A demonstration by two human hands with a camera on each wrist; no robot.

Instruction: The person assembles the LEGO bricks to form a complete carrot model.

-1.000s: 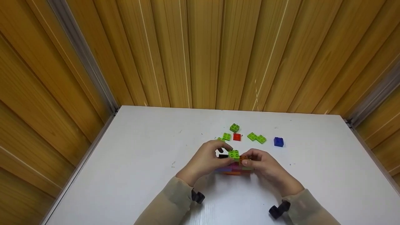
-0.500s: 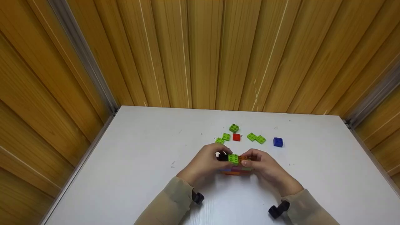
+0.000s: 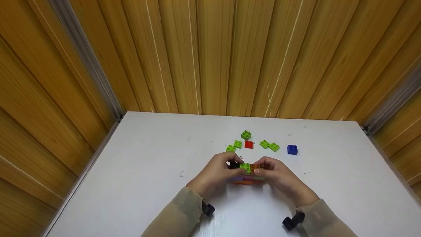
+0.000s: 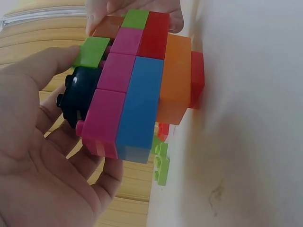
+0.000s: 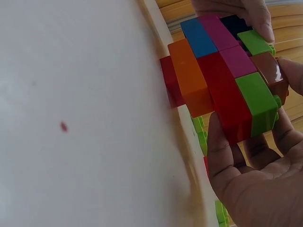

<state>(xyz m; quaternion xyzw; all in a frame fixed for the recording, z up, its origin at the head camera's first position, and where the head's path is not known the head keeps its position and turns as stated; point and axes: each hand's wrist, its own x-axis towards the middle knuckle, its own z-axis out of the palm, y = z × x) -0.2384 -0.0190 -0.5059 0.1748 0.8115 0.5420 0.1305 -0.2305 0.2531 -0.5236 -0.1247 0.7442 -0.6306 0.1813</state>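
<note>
A stepped stack of toy building bricks stands between both hands, with a red brick [image 4: 198, 78] at its foot, then an orange brick [image 4: 175, 78], then blue [image 4: 138, 99] and red [image 5: 225, 94]. Pink bricks [image 4: 106, 118] and a green one [image 5: 255, 97] form the layer above. My left hand [image 3: 212, 169] pinches a small lime-green brick [image 3: 245, 168] on top, between a black brick [image 4: 84, 92] and a brown brick [image 5: 270, 68]. Pink studs show below the green brick's edge. My right hand [image 3: 284, 176] grips the stack's right end, its thumb at the brown brick.
Behind the stack lie loose lime-green bricks [image 3: 246, 134], a red brick [image 3: 248, 144] and, further right, a dark blue brick [image 3: 292, 149]. The white table [image 3: 148, 164] ends at a wood-patterned wall [image 3: 213, 59]. Each wrist carries a small black camera [image 3: 208, 209].
The lime-green brick in my left hand has come down onto the top of the stack, level beside the brown brick. My right hand has kept its hold.
</note>
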